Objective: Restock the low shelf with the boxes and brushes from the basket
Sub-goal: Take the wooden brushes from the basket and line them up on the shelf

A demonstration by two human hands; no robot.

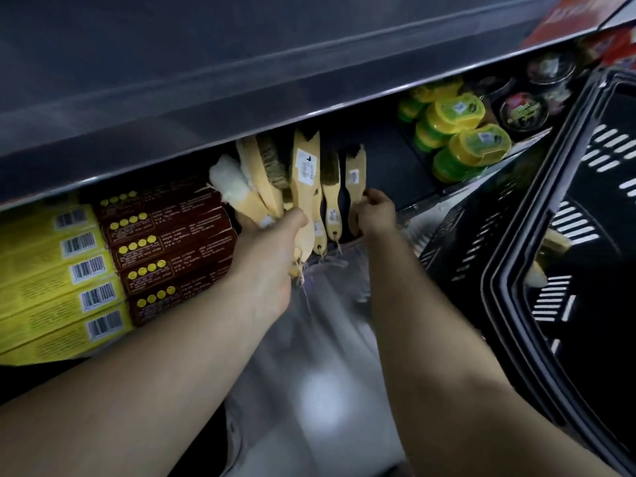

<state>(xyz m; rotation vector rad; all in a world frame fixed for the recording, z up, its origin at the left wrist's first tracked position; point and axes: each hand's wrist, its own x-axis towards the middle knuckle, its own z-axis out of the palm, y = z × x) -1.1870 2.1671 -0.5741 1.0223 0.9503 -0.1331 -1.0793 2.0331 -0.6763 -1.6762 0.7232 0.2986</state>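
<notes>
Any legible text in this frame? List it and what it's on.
Nothing reads clearly.
Yellow boxes: barcodes and fine print, blurred.
Dark red boxes: rows of print beside yellow dots, too small.
Brushes: white stickers on the handles, unreadable.
Green and yellow tubs: lid labels, blurred.
Red pack at top right: pale lettering, smeared.

You are looking down at a pale grey floor (323, 425) that is catching a soft white glare. A dark grey upper shelf board (241, 63) is jutting out above, casting shadow beneath. Far right, yellow-and-green tubs (457, 111) are sitting stacked beside dark round tins (523, 110), with red packaging (585, 12) showing in the top corner.
</notes>
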